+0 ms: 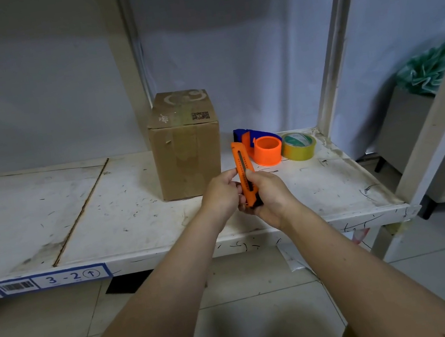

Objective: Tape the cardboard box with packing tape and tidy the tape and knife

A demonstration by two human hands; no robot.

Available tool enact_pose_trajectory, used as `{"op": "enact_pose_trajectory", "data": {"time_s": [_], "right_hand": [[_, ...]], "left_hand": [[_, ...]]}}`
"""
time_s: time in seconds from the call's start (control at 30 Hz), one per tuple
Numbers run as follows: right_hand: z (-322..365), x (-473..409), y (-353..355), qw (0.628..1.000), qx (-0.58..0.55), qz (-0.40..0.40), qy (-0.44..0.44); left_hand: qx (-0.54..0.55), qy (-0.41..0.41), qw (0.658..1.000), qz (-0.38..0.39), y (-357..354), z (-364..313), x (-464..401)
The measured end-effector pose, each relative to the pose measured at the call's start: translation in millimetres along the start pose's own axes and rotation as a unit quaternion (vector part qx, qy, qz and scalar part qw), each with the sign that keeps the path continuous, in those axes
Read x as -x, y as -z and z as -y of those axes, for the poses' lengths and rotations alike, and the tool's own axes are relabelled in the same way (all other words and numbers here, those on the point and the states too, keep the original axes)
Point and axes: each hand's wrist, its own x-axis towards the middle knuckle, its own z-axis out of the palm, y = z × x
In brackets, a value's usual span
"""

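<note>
Knife (245,173) stands nearly upright above the shelf (134,213), long axis pointing away, right hand (272,193) wrapped round its base, left hand (221,195) pinching its side, box (186,145) just beyond.

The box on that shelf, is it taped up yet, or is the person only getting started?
It looks done: the cardboard box stands closed, with a strip of tape across its top and down its front. In hand now is the orange knife, gripped by both the left hand and the right hand; no blade shows. Left is tidying: the tape roll and orange dispenser sit loose beside the box.
</note>
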Motion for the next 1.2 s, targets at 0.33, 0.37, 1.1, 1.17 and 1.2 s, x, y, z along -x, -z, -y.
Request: {"op": "enact_pose_trajectory", "data": {"time_s": [0.33,0.37,1.1,1.17,1.2], "right_hand": [[7.0,-87.4,15.4,0.958,0.206,-0.200,-0.026],[5.4,-98.5,16.3,0.952,0.231,-0.202,0.003],[-2.4,-164.3,24.6,0.670,0.702,-0.113,0.212],[4.4,-154.8,25.1,0.651,0.714,-0.115,0.231],[7.9,-147.3,24.4,0.633,0.728,-0.113,0.238]], "left_hand": [[-0.065,0.046,0.997,0.004,0.6,21.1,-43.3],[-0.065,0.042,0.997,0.008,-0.8,22.7,-48.7],[-0.036,0.045,0.998,0.001,-8.1,29.8,-77.8],[-0.041,0.048,0.998,-0.012,-5.3,25.5,-74.0],[-0.041,0.049,0.998,-0.020,-3.8,23.5,-71.4]]}}
